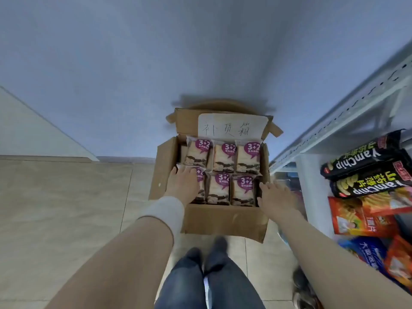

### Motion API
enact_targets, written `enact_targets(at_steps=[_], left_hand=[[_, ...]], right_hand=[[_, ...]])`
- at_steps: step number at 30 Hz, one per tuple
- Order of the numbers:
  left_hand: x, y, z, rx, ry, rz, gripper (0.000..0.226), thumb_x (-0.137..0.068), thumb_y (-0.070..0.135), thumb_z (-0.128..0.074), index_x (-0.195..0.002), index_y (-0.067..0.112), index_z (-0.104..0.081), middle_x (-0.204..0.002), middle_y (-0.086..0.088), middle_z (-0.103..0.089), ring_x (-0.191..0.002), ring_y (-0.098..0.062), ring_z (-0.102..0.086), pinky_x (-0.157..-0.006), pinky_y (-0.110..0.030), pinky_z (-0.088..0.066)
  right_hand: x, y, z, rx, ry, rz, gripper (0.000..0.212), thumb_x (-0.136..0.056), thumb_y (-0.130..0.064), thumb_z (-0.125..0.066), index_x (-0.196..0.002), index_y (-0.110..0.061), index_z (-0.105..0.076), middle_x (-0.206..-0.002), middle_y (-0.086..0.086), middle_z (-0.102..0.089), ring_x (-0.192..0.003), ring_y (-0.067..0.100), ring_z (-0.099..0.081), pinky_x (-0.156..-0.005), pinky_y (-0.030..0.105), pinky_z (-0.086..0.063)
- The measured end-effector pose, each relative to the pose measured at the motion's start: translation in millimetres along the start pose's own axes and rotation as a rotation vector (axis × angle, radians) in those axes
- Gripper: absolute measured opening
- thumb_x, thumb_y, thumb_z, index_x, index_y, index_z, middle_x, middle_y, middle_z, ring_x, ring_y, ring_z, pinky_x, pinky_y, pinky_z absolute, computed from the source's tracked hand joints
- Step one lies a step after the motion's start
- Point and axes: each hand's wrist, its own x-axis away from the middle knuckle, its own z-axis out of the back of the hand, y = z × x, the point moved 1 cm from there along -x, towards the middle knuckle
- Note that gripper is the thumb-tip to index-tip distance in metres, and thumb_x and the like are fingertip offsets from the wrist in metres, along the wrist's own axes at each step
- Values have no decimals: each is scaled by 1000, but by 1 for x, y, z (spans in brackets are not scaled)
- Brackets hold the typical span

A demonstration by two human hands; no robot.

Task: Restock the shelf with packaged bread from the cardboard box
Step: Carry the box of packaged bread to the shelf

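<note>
Floor (66,197): pale tiles, meeting a blue-grey wall.
Shelf (347,121): white metal, along the right; snack bags (361,159) lie on it.
Box (223,221): cardboard, flaps open, just left of the shelf.
Bread (224,157): six packs fill the box in two rows of three, purple marks toward the far edge.
Note (229,126): white paper with handwriting, on the far flap.
Left hand (181,184): fingers spread and flat on the pack (201,188) in the box's near left corner, not clenched.
Right hand (276,199): fingers straight, at the box's near right corner, grasping nothing.
</note>
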Motion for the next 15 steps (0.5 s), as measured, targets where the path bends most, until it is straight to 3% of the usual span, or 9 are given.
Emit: enact_targets(at_steps=[4,7,11,13,15], left_hand=[[-12,6,-30,112,-112,65,44,-97,29,-38,-139,15,-38,-144,-4,-43,-137,-21,-34,-115,-39,-21],[-19,2,-50,226,-151,152,45,-97,28,-39,-140,17,-37,-142,-4,-47,-133,-23,-40,-113,-38,-26],[-34,-16,-63,658,-102,487,42,-97,29,-41,-136,13,-43,-136,-9,-53,-124,-29,-50,-99,-39,-41],[-46,-29,-61,843,-4,653,45,-97,29,-44,-137,10,-42,-138,-12,-51,-126,-30,-47,-101,-40,-38],[-63,-47,-62,855,55,735,47,-96,24,-46,-139,6,-38,-141,-17,-46,-130,-34,-42,-104,-39,-34]], right_hand=[[-11,4,-35,-49,-180,-41,50,-99,-27,-29,-148,-17,-23,-155,4,-26,-145,24,-17,-115,46,-19],[-24,15,-46,-119,-225,-31,51,-98,-30,-32,-147,-18,-25,-154,4,-28,-144,23,-20,-114,44,-22],[-47,33,-50,-364,-265,-129,54,-97,-31,-40,-146,-14,-26,-153,7,-29,-139,27,-31,-109,39,-31],[-66,43,-51,-478,-292,-208,56,-96,-31,-43,-145,-10,-27,-149,12,-33,-134,31,-37,-106,40,-35],[-89,51,-52,-571,-292,-255,56,-94,-32,-45,-143,-8,-31,-142,16,-41,-129,33,-43,-103,41,-39]])
